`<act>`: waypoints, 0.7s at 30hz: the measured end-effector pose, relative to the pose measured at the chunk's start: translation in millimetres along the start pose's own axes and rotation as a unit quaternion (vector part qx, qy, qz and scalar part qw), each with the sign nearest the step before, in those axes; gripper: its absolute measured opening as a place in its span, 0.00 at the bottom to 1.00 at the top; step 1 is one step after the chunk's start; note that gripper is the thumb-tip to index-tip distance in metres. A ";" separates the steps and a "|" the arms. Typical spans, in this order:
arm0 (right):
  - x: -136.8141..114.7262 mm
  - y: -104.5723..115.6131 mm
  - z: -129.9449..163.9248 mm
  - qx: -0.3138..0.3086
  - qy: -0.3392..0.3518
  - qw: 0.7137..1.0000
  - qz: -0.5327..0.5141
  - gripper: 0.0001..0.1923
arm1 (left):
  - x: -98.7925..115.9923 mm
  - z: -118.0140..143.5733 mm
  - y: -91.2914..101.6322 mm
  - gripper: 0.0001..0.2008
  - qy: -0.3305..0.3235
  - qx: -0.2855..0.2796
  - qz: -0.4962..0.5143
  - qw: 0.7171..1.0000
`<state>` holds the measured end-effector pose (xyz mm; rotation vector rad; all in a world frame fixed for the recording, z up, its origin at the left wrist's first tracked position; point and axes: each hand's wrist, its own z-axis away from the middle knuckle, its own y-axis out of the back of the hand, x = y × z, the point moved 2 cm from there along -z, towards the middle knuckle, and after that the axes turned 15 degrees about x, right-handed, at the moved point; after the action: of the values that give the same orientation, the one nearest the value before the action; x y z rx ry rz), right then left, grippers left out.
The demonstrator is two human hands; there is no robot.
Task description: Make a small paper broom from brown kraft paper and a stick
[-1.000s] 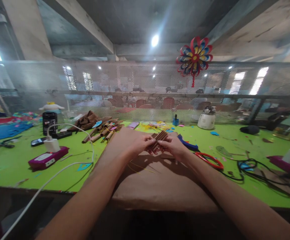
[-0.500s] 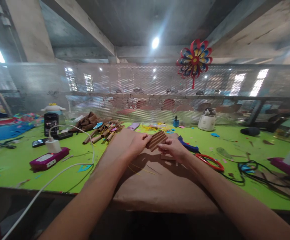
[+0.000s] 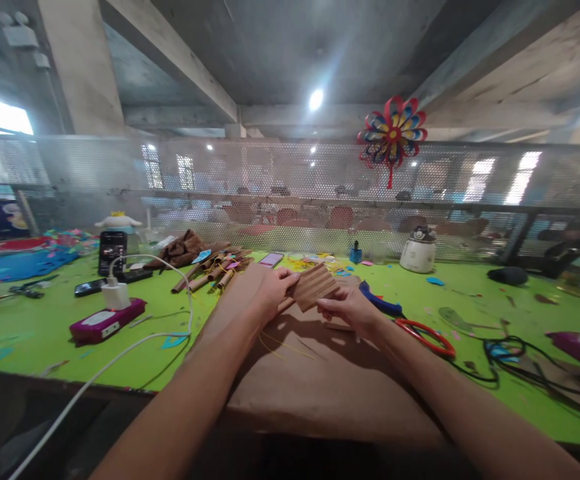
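A small brown striped piece of corrugated cardboard (image 3: 314, 287) is held up between my two hands, tilted. My left hand (image 3: 273, 291) pinches its left edge between thumb and fingers. At its lower right edge, my right hand (image 3: 353, 308) grips it the same way. Beneath them lies a large sheet of brown paper (image 3: 330, 393), with thin yellow strands (image 3: 275, 350) on it. Another small flat brown piece (image 3: 339, 327) rests on the paper, partly covered by my right hand.
Left of my arms lie a bundle of brown paper rolls (image 3: 215, 270), a purple power strip (image 3: 107, 320) with a white cable, and phones (image 3: 113, 252). On the right are a blue-handled tool (image 3: 380, 300), an orange ring (image 3: 426, 337), black cables (image 3: 510, 347) and a white bottle (image 3: 417, 252).
The cardboard piece has turned so more of its striped face shows. My hands stay on its edges. The whole view has shifted slightly downward and to the right.
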<state>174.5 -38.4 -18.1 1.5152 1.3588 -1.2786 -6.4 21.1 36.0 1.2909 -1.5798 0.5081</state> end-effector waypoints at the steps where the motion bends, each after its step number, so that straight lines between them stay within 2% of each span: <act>1: -0.3 -0.6 0.5 0.002 0.004 1.000 0.003 0.13 | 1.0 0.9 0.5 0.08 -0.012 0.008 -0.011 1.000; 4: 0.4 -2.6 1.8 0.004 0.005 1.000 0.008 0.13 | 1.9 0.9 -1.6 0.09 -0.028 0.017 -0.031 0.999; 9: 0.4 -0.7 2.4 0.004 -0.009 1.000 0.000 0.11 | -2.4 -4.9 -11.7 0.09 0.002 0.091 -0.053 0.994; 11: -4.8 2.9 2.0 0.005 -0.001 1.000 -0.018 0.14 | -2.5 -5.4 -15.9 0.10 -0.003 0.096 -0.049 0.994; 16: -20.3 13.3 -0.6 0.029 0.025 0.997 -0.065 0.14 | 0.2 -2.1 -22.0 0.10 -0.024 0.061 -0.058 0.996; 21: -15.6 15.6 -6.1 0.118 0.044 0.992 0.004 0.17 | -0.9 -0.5 -26.5 0.10 -0.001 0.004 -0.038 0.999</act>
<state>191.8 -39.6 -3.2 1.7528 1.2902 -1.4220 17.6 12.9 28.7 1.3527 -1.5250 0.4672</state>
